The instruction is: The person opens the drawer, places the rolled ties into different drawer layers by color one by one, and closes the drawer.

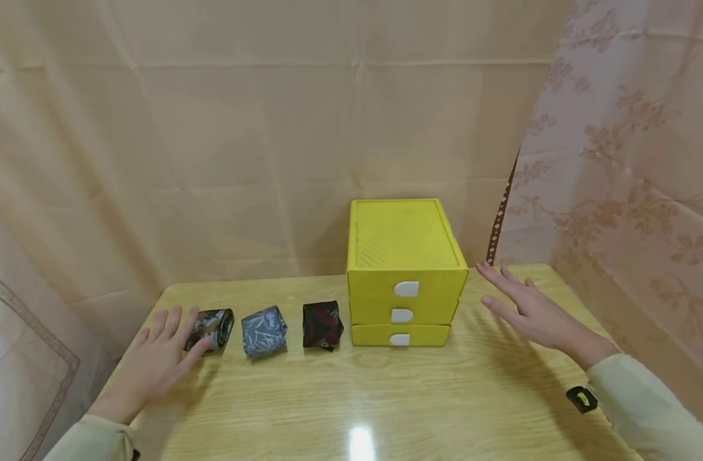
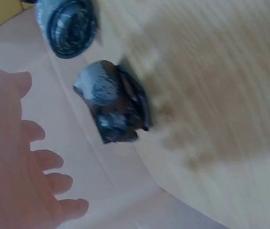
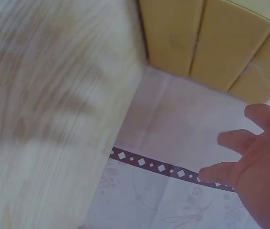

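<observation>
My left hand (image 1: 160, 352) hovers with spread fingers close by a dark patterned rolled necktie (image 1: 212, 328), partly covering it in the head view. In the left wrist view that rolled necktie (image 2: 113, 102) lies on the table apart from the fingertips. To its right sit a grey-blue leaf-patterned rolled necktie (image 1: 264, 331) and a dark red and black one (image 1: 321, 325). A yellow three-drawer box (image 1: 407, 307) with white handles stands right of them, drawers closed. My right hand (image 1: 527, 310), fingers extended and holding nothing, is just right of the box.
The light wood table (image 1: 305, 403) ends in rounded back corners. Behind it hangs a beige curtain (image 1: 242, 141), and a floral curtain (image 1: 628, 160) hangs on the right. A dark device (image 1: 582, 398) shows at the right sleeve.
</observation>
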Action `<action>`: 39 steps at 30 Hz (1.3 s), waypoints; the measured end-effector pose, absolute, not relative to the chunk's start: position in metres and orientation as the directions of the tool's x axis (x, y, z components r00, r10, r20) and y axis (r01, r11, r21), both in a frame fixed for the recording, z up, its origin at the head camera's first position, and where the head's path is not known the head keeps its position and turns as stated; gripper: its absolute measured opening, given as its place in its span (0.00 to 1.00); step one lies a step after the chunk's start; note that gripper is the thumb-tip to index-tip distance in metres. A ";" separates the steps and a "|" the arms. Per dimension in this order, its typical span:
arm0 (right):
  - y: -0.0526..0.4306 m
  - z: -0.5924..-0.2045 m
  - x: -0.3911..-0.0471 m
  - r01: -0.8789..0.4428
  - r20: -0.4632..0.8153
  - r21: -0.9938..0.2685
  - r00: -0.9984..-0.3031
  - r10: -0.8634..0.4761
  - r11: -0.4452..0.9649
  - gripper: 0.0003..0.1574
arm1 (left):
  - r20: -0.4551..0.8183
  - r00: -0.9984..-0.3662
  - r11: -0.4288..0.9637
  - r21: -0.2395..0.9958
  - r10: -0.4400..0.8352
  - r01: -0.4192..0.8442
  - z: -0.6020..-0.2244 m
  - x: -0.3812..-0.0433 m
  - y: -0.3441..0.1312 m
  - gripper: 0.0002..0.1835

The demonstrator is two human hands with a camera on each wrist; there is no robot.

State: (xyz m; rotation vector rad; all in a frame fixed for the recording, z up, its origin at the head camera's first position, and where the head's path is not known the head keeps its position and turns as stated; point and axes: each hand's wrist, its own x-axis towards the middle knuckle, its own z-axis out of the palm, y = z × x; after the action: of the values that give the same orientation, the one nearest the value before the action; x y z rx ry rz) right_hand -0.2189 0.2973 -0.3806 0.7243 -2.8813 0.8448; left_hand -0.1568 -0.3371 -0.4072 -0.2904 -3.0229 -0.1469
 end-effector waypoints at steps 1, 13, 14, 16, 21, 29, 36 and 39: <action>0.297 -0.378 -0.218 -0.440 0.177 -0.516 -0.895 -0.410 0.735 0.37 | 0.123 -0.973 0.974 0.094 0.193 0.205 -0.405 -0.159 -0.334 0.41; 0.286 -0.356 -0.225 -0.501 0.486 -0.711 -0.857 -0.170 0.493 0.19 | 0.245 -0.946 0.937 0.224 0.212 0.268 -0.391 -0.182 -0.277 0.35; 0.285 -0.353 -0.224 -0.494 0.477 -0.732 -0.863 -0.164 0.469 0.19 | 0.239 -0.947 0.924 0.264 0.214 0.276 -0.390 -0.183 -0.272 0.35; 0.284 -0.347 -0.225 -0.470 0.449 -0.763 -0.879 -0.159 0.443 0.19 | 0.210 -0.952 0.889 0.358 0.222 0.287 -0.387 -0.185 -0.260 0.33; 0.279 -0.332 -0.227 -0.429 0.393 -0.798 -0.903 -0.174 0.422 0.21 | 0.062 -0.961 0.744 0.621 0.270 0.249 -0.377 -0.182 -0.225 0.32; 0.271 -0.314 -0.238 -0.399 0.328 -0.780 -0.917 -0.228 0.482 0.24 | -0.109 -0.867 0.462 0.874 0.486 0.150 -0.368 -0.179 -0.171 0.30; 0.262 -0.306 -0.250 -0.419 0.323 -0.797 -0.904 -0.278 0.435 0.25 | -0.119 -0.768 0.302 0.948 0.630 0.100 -0.365 -0.184 -0.129 0.31; 0.258 -0.305 -0.254 -0.415 0.308 -0.803 -0.903 -0.298 0.428 0.25 | -0.121 -0.746 0.283 0.954 0.654 0.094 -0.365 -0.186 -0.114 0.31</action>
State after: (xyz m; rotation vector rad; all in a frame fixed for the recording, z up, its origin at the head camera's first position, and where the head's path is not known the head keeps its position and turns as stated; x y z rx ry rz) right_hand -0.2542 0.2577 -0.3053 0.6405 -2.5529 1.4869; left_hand -0.1858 -0.1144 -0.3652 -0.9340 -2.8744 -2.0662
